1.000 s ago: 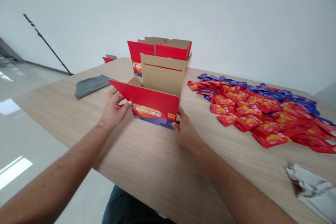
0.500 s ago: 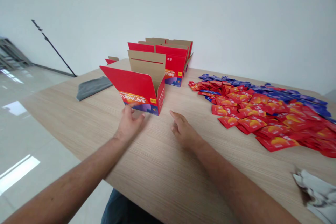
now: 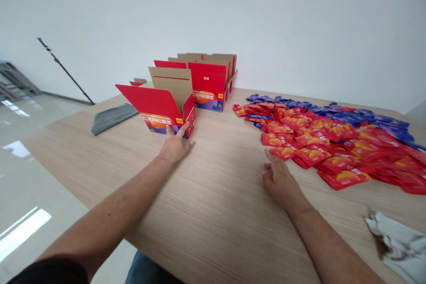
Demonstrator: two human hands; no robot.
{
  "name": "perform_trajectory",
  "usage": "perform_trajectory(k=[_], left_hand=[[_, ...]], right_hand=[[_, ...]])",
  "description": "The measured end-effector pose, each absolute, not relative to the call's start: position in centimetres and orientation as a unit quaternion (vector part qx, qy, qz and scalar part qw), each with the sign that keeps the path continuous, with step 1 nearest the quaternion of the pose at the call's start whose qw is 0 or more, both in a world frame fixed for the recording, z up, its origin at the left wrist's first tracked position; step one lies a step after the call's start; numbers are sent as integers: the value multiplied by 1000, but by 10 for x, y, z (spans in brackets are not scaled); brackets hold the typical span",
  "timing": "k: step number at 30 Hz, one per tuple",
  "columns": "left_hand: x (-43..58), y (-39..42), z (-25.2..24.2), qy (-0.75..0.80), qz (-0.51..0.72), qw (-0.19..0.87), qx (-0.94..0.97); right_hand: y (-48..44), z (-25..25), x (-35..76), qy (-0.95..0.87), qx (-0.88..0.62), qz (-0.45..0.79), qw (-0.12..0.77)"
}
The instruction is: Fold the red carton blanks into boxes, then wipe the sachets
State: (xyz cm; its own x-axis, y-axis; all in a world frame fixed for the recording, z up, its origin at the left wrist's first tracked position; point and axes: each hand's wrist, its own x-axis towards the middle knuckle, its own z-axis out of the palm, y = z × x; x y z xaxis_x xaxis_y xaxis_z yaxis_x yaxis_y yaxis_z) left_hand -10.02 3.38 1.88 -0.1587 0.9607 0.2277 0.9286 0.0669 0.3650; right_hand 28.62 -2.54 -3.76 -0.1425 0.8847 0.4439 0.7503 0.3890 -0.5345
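Observation:
An open red carton (image 3: 156, 107) with its flaps raised stands on the left part of the table. My left hand (image 3: 175, 145) is at the carton's front lower right corner, fingers spread, fingertips against or just in front of the printed face; it does not grip it. On the right lies a heap of red pouches (image 3: 314, 153) with orange pictures, and blue pouches (image 3: 392, 128) lie behind them. My right hand (image 3: 279, 179) hovers near the front left edge of the red pouches, fingers apart and nothing in them.
More open red cartons (image 3: 208, 82) stand behind the front one, near the wall. A folded grey cloth (image 3: 111, 117) lies left of it on the wooden table (image 3: 213, 177). A crumpled whitish cloth (image 3: 399, 239) lies at the lower right. A dark pole (image 3: 66, 71) leans by the wall.
My right hand has moved right, from beside the carton to the edge of the red pouches. My left hand has shifted toward the carton's right corner. The view has turned slightly.

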Motion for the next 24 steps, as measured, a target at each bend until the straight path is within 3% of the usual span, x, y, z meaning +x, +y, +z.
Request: perform_trajectory(k=[10, 24], left_hand=[[-159, 102, 11, 716, 203, -18, 668], [-186, 157, 0, 698, 212, 2, 684]], right_hand=[[-18, -43, 285, -755, -559, 77, 335], [-19, -47, 288, -739, -580, 77, 334]])
